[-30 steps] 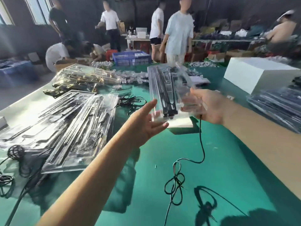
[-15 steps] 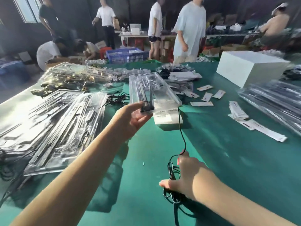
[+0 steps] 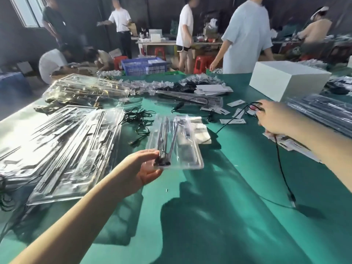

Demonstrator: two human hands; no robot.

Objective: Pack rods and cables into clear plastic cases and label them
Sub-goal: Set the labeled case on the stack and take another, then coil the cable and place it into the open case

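Observation:
My left hand (image 3: 141, 168) holds the near end of a clear plastic case (image 3: 177, 145) above the green table (image 3: 228, 216); dark rods (image 3: 164, 138) lie inside it. My right hand (image 3: 272, 119) is raised at the right and grips a black cable (image 3: 282, 168). One end of the cable runs left down to the table, the other hangs to a plug (image 3: 292, 200) near the table. White labels (image 3: 232, 121) lie scattered beyond the case. A small white stack (image 3: 202, 134) sits under the case's far end.
Stacks of clear cases (image 3: 62, 149) fill the left of the table, with loose black cables (image 3: 139, 119) beside them. A white box (image 3: 287, 80) stands at the far right, dark packed cases (image 3: 323, 113) near it. Several people work beyond the table.
My right hand has lifted the cable from the near table up and to the right, so the cable now hangs uncoiled. My left hand has brought the case closer and lower.

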